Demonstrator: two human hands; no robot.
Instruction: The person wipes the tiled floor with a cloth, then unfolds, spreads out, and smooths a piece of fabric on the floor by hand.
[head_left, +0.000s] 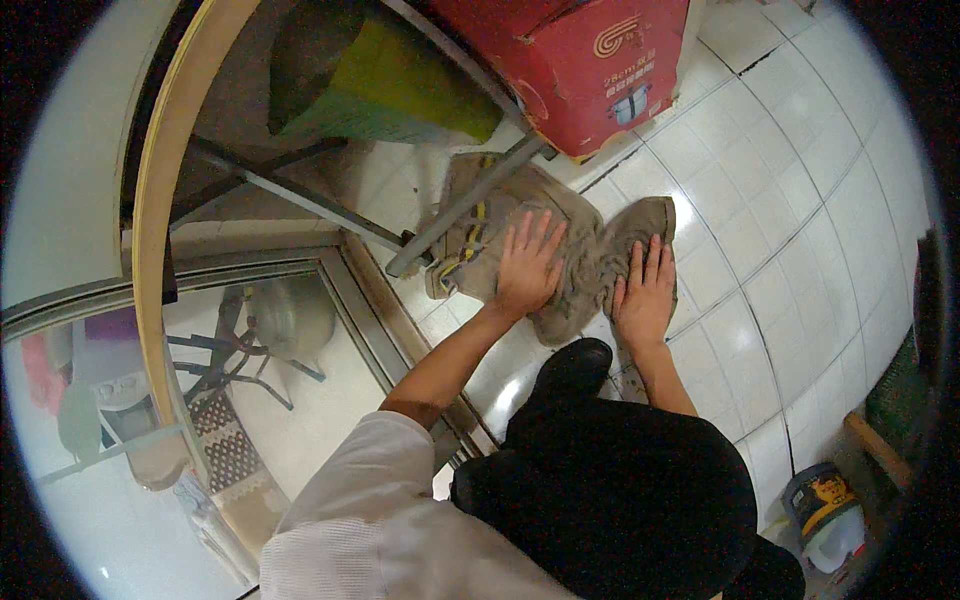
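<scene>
A grey-brown cloth (574, 217) with a yellow and dark stripe near its left side lies crumpled on the white tiled floor. My left hand (531, 262) rests flat on its middle part, palm down, fingers spread. On the narrower right part of the cloth lies my right hand (645, 289), palm down, fingers slightly apart. Neither hand grips the fabric. A metal leg of a folding frame (469, 202) crosses over the cloth's left part. Just below the cloth is the toe of a black shoe (585, 356).
A red cardboard box (592, 82) stands beyond the cloth, beside a green and yellow bag (405, 82). At left are a sliding door's metal track (382, 315) and a curved wooden edge (161, 187). A plastic jug (829, 525) stands at lower right.
</scene>
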